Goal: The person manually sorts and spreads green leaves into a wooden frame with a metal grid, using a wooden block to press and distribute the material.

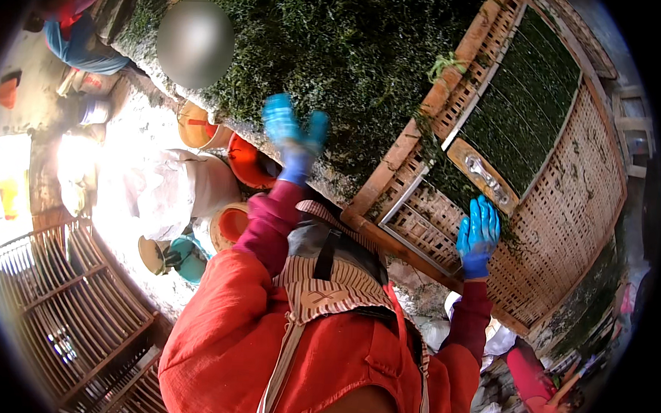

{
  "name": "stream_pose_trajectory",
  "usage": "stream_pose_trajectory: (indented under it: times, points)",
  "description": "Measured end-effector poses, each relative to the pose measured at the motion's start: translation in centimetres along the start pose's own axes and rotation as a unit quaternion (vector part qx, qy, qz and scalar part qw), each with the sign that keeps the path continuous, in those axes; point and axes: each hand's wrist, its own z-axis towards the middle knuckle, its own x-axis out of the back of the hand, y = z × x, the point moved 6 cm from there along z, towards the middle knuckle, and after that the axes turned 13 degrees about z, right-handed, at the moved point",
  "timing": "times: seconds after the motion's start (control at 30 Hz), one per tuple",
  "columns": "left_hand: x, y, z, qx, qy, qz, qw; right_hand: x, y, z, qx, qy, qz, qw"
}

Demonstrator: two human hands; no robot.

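My left hand (293, 125), in a blue glove, is raised with fingers apart and slightly blurred, at the near edge of a heap of dark green shredded plant matter (314, 49). Nothing shows in it. My right hand (480, 230), also in a blue glove, has its fingers stretched out over a woven bamboo tray (556, 222). Just beyond its fingertips lies a wooden block with a metal handle (483, 174). The block rests at the near end of a flat rectangle of green matter (527, 97), crossed by thin lines inside a light frame (403, 203).
A wooden beam (401, 154) lies between the heap and tray. At left stand an orange-red bucket (246, 160), a white sack (211, 182), a teal container (189, 260) and a slatted rack (72, 307). Other people are at upper left (81, 45) and lower right (532, 385).
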Motion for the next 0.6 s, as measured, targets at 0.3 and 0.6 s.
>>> stream_pose_trajectory:
  times: [0.3,0.6]
  points:
    - [-1.3,-12.2,8.2,0.226,0.092,-0.351,0.904,0.0,0.0,0.6,0.006,0.002,-0.018,1.0]
    - [10.5,-9.8,11.7,0.153,-0.109,-0.486,0.854,0.2,0.1,-0.3,0.009,0.012,-0.007,1.0]
